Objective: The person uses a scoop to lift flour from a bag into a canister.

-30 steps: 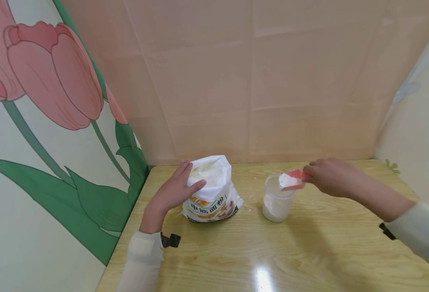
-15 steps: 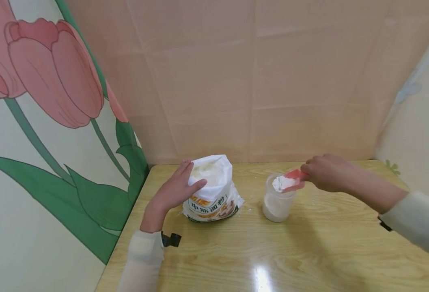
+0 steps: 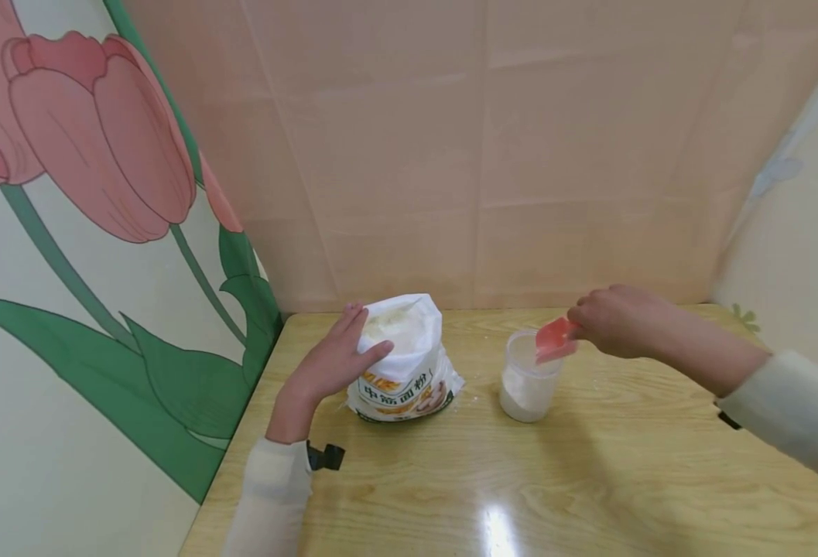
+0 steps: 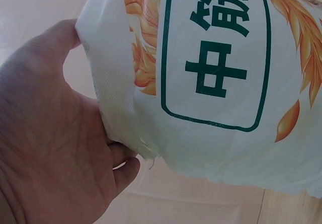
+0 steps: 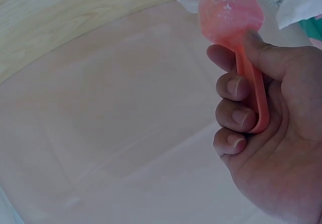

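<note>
My left hand (image 3: 332, 357) holds the folded rim of an open white flour bag (image 3: 398, 387), thumb on the near side and fingers round the left side. The left wrist view shows the printed front of the bag (image 4: 216, 83) close up. My right hand (image 3: 614, 321) grips a pink-red plastic scoop (image 3: 555, 340) by its handle, fingers curled round it. The scoop is tilted at the mouth of a clear plastic cup (image 3: 528, 394) partly filled with flour. In the right wrist view, a little white flour clings to the scoop (image 5: 229, 12).
The bag and cup stand apart on a wood-grain table (image 3: 409, 487). Bits of flour are scattered between them. A pinkish sheet (image 3: 478, 155) hangs behind the table, and a wall with painted tulips (image 3: 102, 147) stands at the left.
The flour heaped in the scoop has dropped into the cup as my right hand tipped it over the mouth. My left hand has stayed on the bag.
</note>
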The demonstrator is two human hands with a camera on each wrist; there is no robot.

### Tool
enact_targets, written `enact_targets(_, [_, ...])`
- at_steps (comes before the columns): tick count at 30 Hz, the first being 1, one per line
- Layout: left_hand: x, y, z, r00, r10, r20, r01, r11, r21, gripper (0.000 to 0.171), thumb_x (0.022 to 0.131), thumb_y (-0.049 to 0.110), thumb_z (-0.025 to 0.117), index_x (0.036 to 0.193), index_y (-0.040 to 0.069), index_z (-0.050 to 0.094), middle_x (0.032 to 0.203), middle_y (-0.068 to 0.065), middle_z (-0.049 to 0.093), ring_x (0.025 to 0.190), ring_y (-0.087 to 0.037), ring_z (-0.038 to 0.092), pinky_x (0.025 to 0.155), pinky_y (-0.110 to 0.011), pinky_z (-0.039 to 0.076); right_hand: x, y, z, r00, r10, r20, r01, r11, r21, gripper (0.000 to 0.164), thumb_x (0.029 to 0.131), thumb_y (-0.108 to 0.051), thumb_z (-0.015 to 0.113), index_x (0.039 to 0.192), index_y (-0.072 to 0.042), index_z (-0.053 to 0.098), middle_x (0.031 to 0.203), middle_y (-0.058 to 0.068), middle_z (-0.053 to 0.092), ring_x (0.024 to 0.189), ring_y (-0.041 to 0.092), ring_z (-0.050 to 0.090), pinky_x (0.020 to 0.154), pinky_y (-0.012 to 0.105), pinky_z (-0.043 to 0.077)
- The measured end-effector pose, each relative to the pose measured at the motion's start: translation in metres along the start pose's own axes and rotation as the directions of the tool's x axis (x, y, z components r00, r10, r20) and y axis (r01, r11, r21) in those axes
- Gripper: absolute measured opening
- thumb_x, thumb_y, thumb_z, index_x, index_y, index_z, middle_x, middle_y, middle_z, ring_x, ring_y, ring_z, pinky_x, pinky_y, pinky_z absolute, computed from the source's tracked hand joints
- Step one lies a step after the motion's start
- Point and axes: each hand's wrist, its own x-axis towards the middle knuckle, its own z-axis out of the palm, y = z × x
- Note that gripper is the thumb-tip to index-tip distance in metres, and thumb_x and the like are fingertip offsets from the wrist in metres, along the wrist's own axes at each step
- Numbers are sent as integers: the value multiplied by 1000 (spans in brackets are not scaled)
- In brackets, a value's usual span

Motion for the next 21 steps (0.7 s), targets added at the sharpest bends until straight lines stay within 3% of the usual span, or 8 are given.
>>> enact_targets(21, [1, 3, 0, 1000, -9, -5, 9, 1000, 5, 104, 93, 80, 38, 163, 7, 12, 171, -5, 3, 157, -19, -1, 125, -48, 15, 10, 4, -23, 998, -25, -52, 25, 1000, 0, 23, 94, -19, 70, 75, -14, 58, 69, -3, 55, 63, 18, 56, 59, 43, 52])
